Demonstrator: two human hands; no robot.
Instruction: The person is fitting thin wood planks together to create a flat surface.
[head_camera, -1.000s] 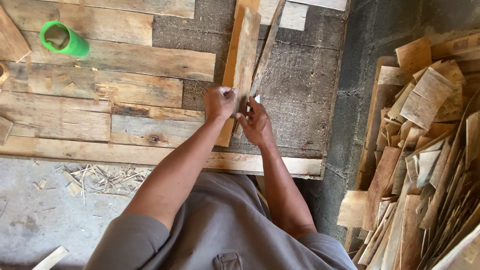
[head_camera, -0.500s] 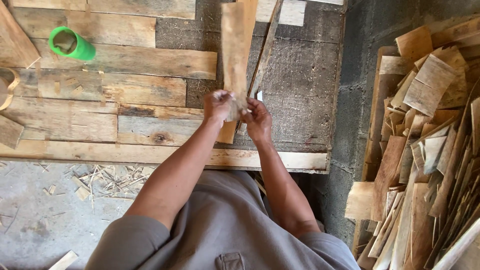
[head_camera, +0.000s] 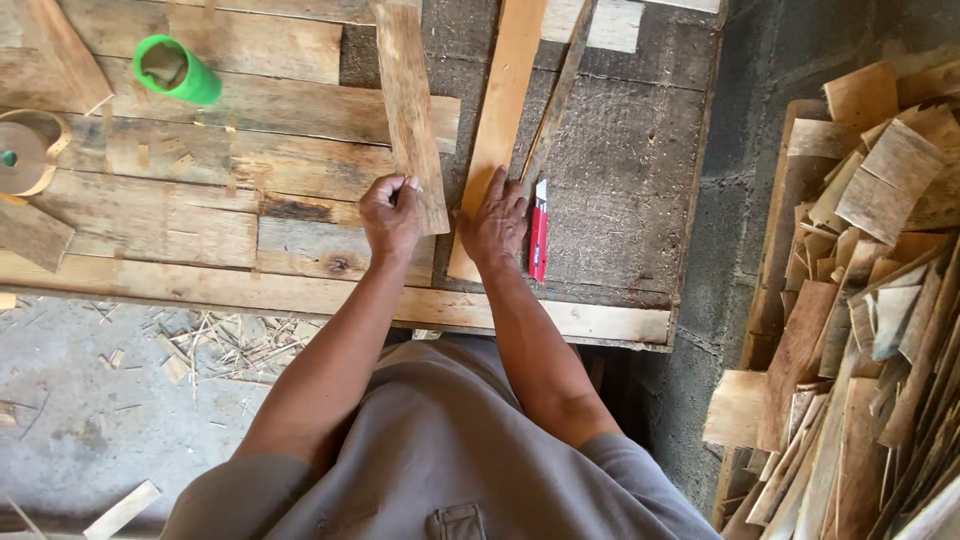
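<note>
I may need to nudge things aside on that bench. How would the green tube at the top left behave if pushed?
The green tube lies on its side on the planks, so it would probably roll. It looks hollow, hence likely light. The gaps between boards might catch it.

Green cup (head_camera: 178, 70), red knife (head_camera: 539, 230)

A rough woodworking shop, seen from above: the counter (head_camera: 300, 300) is knocked together from weathered pallet planks, with thin wooden slats (head_camera: 410, 110) laid across it and a red utility knife (head_camera: 539, 230) beside them. Shavings and splinters (head_camera: 215, 345) litter the bare concrete floor (head_camera: 80, 420). To one side, a heap of cut wood offcuts (head_camera: 860, 300) leans against a grey masonry wall (head_camera: 745, 150).
</note>
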